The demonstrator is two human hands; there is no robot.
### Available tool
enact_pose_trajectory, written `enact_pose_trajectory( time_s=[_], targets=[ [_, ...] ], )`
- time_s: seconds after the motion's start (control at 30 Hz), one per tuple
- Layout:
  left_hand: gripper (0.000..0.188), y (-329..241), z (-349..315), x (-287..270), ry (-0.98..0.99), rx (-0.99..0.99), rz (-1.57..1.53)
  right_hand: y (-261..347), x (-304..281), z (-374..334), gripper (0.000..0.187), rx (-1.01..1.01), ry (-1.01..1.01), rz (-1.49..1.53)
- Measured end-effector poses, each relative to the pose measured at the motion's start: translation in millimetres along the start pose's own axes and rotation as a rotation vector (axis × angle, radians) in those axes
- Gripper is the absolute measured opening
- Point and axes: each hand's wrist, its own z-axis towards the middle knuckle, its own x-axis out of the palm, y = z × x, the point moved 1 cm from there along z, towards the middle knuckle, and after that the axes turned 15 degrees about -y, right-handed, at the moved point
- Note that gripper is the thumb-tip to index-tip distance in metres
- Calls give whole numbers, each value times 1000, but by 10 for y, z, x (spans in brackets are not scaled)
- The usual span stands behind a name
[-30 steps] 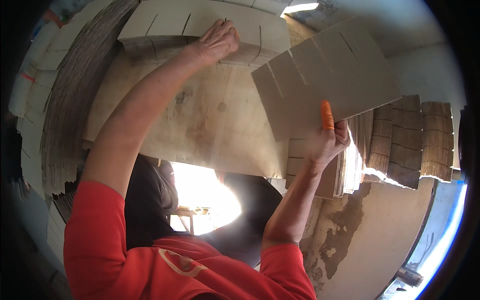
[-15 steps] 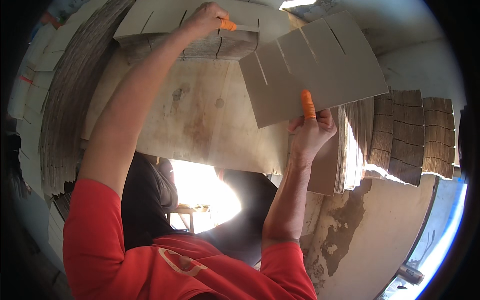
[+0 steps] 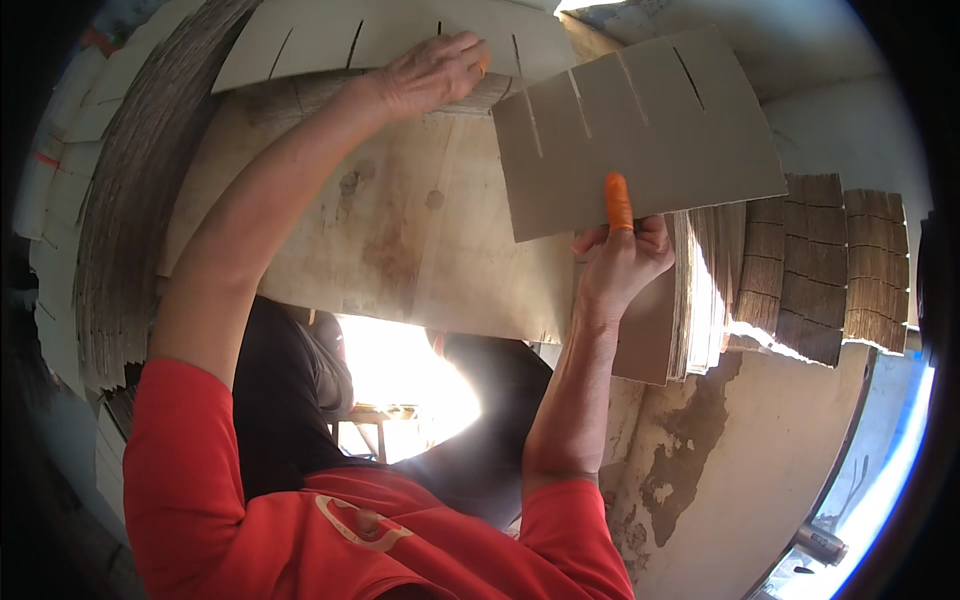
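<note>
My left hand (image 3: pixel 440 75) reaches to the far side, its fingers closed at the near edge of a slotted cardboard sheet (image 3: pixel 320 40) on top of the far stack. An orange finger cot partly shows on its thumb. At the right, my right hand (image 3: pixel 630 265) holds up another grey-brown slotted cardboard sheet (image 3: pixel 650 135) by its lower edge. The thumb, in an orange cot (image 3: pixel 619 202), presses flat on its face, while the fingers are behind it. Slots run inward from this sheet's far edge. Whether it is one sheet or a few together, I cannot tell.
A stained wooden board (image 3: pixel 400 210) lies in front of me. Tall cardboard stacks stand along the left (image 3: pixel 150 190) and the right (image 3: pixel 812 270). More upright sheets (image 3: pixel 645 340) are beneath my right hand. A metal cylinder (image 3: pixel 822 545) lies at the lower right.
My left hand has moved slightly nearer and right, now closed at the far stack's top sheet, which has shifted and tilted. The sheet in my right hand has shifted slightly right and turned a little.
</note>
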Motion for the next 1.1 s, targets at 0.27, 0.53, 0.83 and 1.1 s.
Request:
enact_pose_trajectory(
  time_s=[0.27,0.53,0.83,1.1],
  targets=[
    [5,-323,-72,-125,101,-164,-23,-3,18,-43,9,12,-6,39],
    [5,-371,-147,-192,62,-130,-9,48,45,-87,6,-8,28,4],
    [12,-840,-98,-423,76,18,24,-41,103,-108,5,-5,76,38],
    [17,-1409,-67,-800,122,170,-35,-80,153,-189,15,-11,63,-8]
  ],
)
